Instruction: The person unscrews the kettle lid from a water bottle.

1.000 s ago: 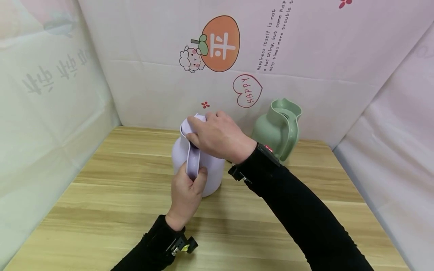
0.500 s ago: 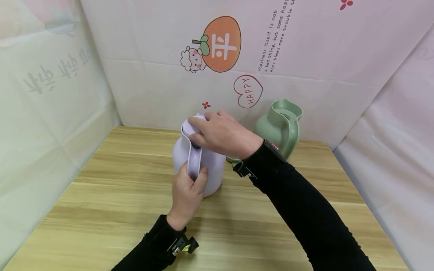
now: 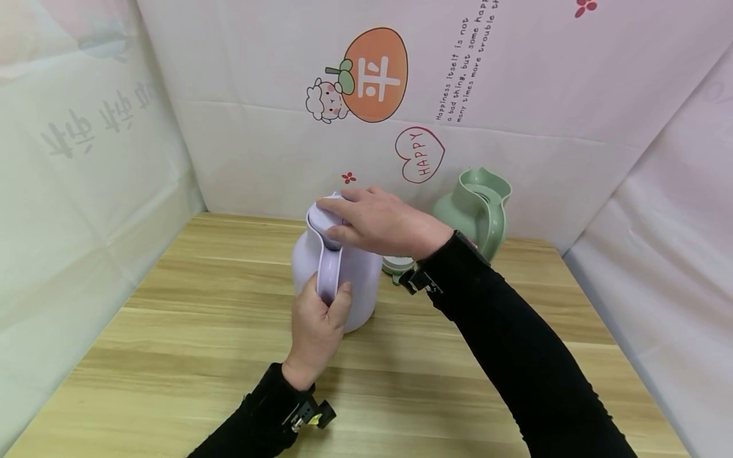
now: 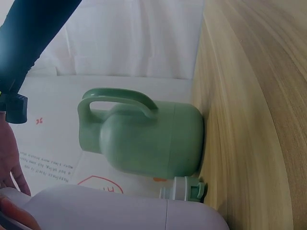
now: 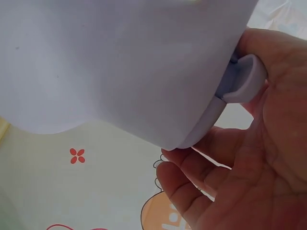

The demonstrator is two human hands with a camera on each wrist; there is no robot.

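Note:
A lilac vacuum jug [image 3: 361, 296] stands upright on the wooden table, its handle [image 3: 328, 273] facing me. My left hand [image 3: 317, 324] grips that handle, thumb along its right side. Over the jug's mouth, my right hand [image 3: 383, 219] holds the lilac lid [image 3: 323, 219] with thumb and fingers spread around its edge. From below, the right wrist view has the lid [image 5: 206, 122] seated at the jug's rim, with a small tab [image 5: 247, 81] sticking out near the thumb. Part of the lid is hidden under the right hand.
Behind the right forearm stands a green vacuum jug [image 3: 458, 213] with its handle toward me. A white and green stopper [image 4: 182, 189] sits on the table between the two jugs. Printed cloth [image 3: 258, 146] walls in the table [image 3: 189, 356] at the back and sides.
My right wrist has swung right and slightly away, with the fingers staying on the lid. More of the lid's top and the stopper now show. The left hand keeps its grip.

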